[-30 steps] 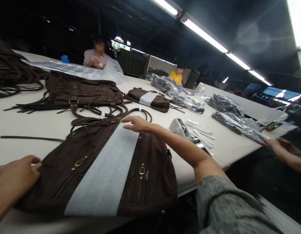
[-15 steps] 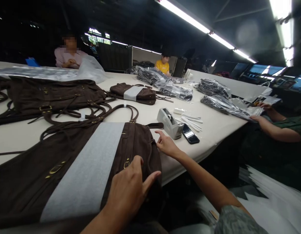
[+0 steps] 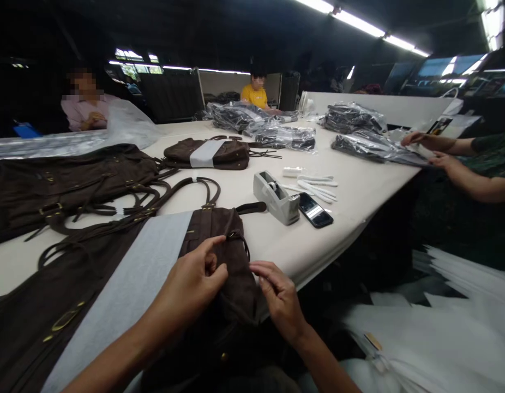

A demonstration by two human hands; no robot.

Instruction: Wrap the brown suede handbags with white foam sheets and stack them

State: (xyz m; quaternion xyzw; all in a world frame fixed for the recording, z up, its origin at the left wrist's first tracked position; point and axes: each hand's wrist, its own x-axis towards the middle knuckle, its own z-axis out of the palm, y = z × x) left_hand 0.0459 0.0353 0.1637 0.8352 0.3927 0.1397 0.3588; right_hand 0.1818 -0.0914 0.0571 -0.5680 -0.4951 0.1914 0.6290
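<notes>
A dark brown handbag (image 3: 211, 295) with brass buckles lies in front of me, a pale paper band (image 3: 125, 289) wrapped around it. Over its right end is my left hand (image 3: 195, 278), the index finger stretched to a small side strap (image 3: 236, 236) and the thumb held apart. Just off the bag's right edge, my right hand (image 3: 283, 300) has thumb and fingers drawn together; whatever is between them is too small to make out. The bag's looped handles (image 3: 182, 188) rest on the table behind it.
Beyond the bag stand a tape dispenser (image 3: 277, 199), a phone (image 3: 315, 210) and white strips (image 3: 318, 188). More brown bags (image 3: 72, 177) and plastic-wrapped bags (image 3: 354, 142) lie on the table (image 3: 342, 218). A co-worker's hands (image 3: 436, 150) are at right; white sheets (image 3: 440, 327) lie below.
My left hand has moved up to the bag's side strap. My right hand has come down and nearer along the bag's right edge, its fingers closing together. The view has shifted slightly.
</notes>
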